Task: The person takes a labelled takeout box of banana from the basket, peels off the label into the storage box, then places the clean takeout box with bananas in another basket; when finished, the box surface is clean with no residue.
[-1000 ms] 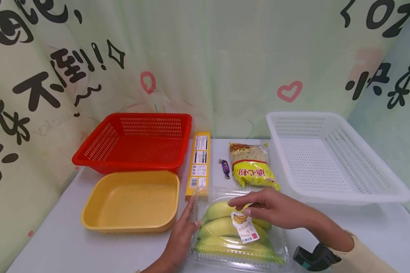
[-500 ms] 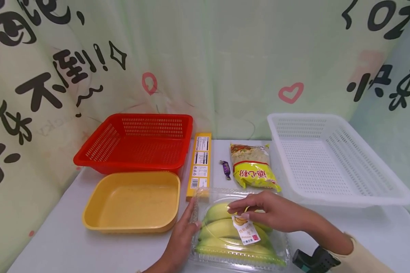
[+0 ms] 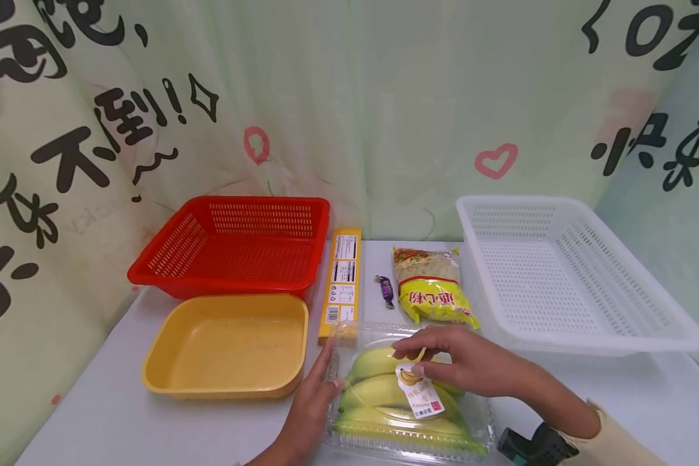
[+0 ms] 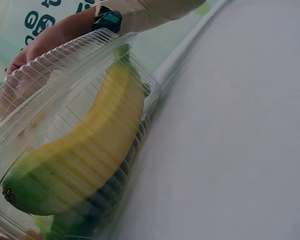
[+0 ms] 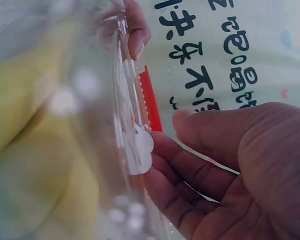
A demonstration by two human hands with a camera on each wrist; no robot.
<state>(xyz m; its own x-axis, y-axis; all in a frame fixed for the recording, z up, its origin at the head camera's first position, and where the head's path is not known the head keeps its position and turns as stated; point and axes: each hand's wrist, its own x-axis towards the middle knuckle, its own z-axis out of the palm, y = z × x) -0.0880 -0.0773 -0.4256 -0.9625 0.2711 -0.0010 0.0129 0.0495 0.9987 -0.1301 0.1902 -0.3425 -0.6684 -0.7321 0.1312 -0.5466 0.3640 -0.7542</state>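
In the head view, a clear plastic clamshell box [image 3: 483, 414] of bananas [image 3: 378, 391] lies at the front of the table. A white banana label [image 3: 422, 393] is on its lid. My left hand [image 3: 309, 404] lies along the box's left side, fingers extended and thumb at the edge. My right hand [image 3: 460, 362] reaches over the lid with bent fingers. In the right wrist view, its fingertips are right at the label [image 5: 140, 150], and the thumb stands apart from them. A banana [image 4: 85, 145] shows through the box wall in the left wrist view.
A yellow tub [image 3: 227, 382] and a red basket [image 3: 239, 281] stand at left. Behind the box lie a long yellow carton [image 3: 342, 278], a purple-wrapped candy [image 3: 386, 291] and a yellow food bag [image 3: 433, 291]. A white basket [image 3: 559, 330] stands at right; a printed curtain [image 3: 361, 116] hangs behind.
My right fingers shift slightly over the top of the label, covering its upper edge and then baring it again. The left hand keeps its place beside the box.
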